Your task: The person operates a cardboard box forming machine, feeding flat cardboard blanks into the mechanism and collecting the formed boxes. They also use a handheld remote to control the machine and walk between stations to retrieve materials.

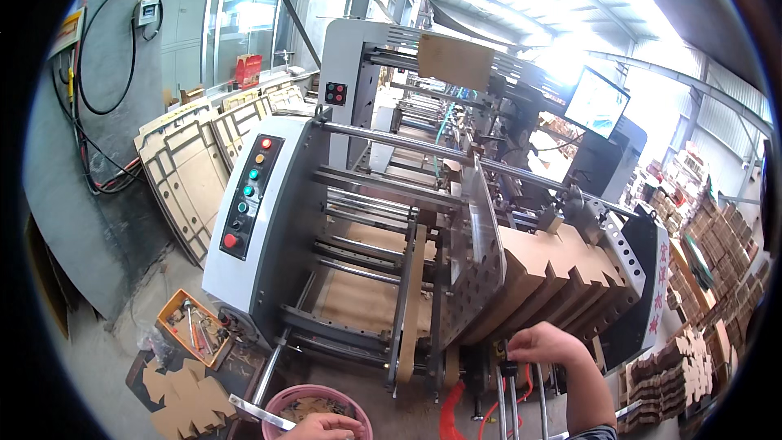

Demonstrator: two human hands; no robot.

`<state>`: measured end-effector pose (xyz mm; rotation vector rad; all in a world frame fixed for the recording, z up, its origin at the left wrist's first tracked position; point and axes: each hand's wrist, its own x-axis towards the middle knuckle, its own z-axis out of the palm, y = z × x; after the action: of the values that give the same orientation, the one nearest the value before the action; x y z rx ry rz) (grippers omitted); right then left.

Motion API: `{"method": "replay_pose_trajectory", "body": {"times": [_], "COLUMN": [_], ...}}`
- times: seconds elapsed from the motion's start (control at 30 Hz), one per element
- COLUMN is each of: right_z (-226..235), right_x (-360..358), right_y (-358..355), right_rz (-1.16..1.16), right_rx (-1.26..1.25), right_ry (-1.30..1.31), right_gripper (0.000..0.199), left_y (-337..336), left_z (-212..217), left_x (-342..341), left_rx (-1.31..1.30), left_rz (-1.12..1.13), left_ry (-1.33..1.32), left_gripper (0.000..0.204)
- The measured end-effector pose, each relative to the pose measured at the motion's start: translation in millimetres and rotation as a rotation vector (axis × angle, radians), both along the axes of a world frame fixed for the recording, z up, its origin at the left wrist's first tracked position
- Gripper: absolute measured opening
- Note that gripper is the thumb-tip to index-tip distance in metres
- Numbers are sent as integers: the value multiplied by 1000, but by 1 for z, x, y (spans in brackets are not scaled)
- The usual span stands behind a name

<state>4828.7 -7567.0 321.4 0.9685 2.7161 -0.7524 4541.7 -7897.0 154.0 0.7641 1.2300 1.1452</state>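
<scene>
My right hand (pixel 554 346) reaches in from the lower right, with its fingers bent and closed at a small black clamp knob (pixel 509 368) on the upright metal rods at the machine's front. Part of the knob is hidden by the fingers. Just beyond that hand, a stack of die-cut brown cardboard blanks (pixel 554 257) leans in the machine's feed area, beside a perforated metal side plate (pixel 481 277). My left hand (pixel 326 426) is low at the bottom edge, fingers stretched out and holding nothing visible. It is nearest to a pink basin (pixel 281 403) of cardboard scraps and a flat metal bar (pixel 259 413).
A grey control panel (pixel 252 195) with coloured buttons stands left of the rollers. An orange tool tray (pixel 191 327) and loose cardboard pieces (pixel 187 399) lie at lower left. Wooden die boards (pixel 179 171) lean by the wall. Cardboard stacks (pixel 668 375) stand at right; red hoses (pixel 452 411) hang below.
</scene>
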Motion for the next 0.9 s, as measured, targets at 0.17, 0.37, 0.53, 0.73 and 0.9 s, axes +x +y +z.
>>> {"method": "replay_pose_trajectory", "body": {"times": [0.17,0.37,0.53,0.73,0.9], "right_z": [14,18,0,-53,-145], "right_x": [-28,-42,-61,-69,-81], "right_y": [-66,-166,-270,-384,-438], "right_rz": [-15,185,230,167,155], "right_rx": [-132,-70,-127,-351,-394], "right_ry": [-125,-133,-136,-12,-23], "right_gripper": [34,38,41,41,41], "left_y": [-26,-92,-172,-272,-343], "left_z": [10,12,21,-2,-27], "left_x": [-4,-25,-52,-83,-97], "left_rx": [80,58,74,178,151], "left_rz": [-27,-46,-27,31,190], "left_ry": [16,-188,-24,-112,-259], "left_gripper": [23,30,32,32,29]}}
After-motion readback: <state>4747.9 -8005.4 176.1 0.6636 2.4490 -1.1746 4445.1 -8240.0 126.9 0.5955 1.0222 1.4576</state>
